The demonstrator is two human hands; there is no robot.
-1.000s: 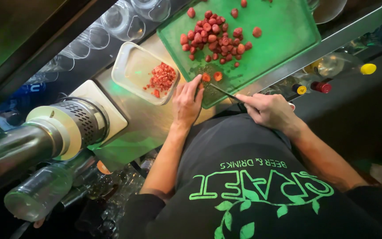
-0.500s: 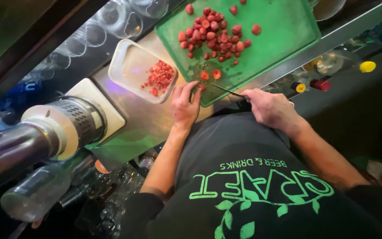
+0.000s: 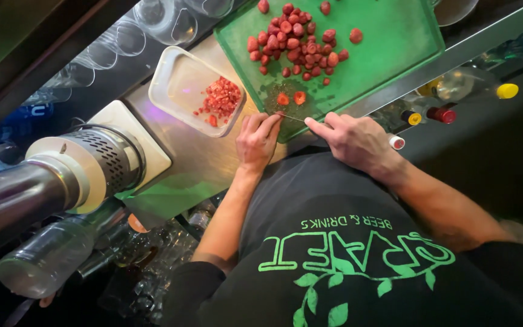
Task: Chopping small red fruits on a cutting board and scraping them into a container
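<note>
1. Nearest to us is our dark shirt with green lettering and leaves; both bare forearms reach forward from it to the steel surface [image 3: 189, 163].
2. Our left hand [image 3: 258, 140] rests at the near edge of the green cutting board [image 3: 388, 48]; its fingers [image 3: 267, 124] are bent down with the tips pressed at the board, and we cannot tell whether they pinch anything.
3. Our right hand [image 3: 355, 138] lies just beside it, fingers closed around the handle of a knife [image 3: 292, 117]; the index finger is stretched along the back, and the thin blade runs left to meet the left fingertips.
4. Just beyond the blade lie two cut strawberry pieces [image 3: 290, 98] on a wet patch of the board, apart from the main heap.
5. Farther up the board sits the pile of whole strawberries [image 3: 295, 42], with a few strays to its right.
6. Left of the board stands a pale rectangular tub [image 3: 177, 79] holding chopped strawberry bits [image 3: 220, 100] in its near corner.
7. To our left is a round metal machine with a perforated band [image 3: 101, 163] on a white base; below the surface's right edge stand capped bottles [image 3: 440, 114]; at the far left is a row of clear upturned glasses [image 3: 152, 27].
</note>
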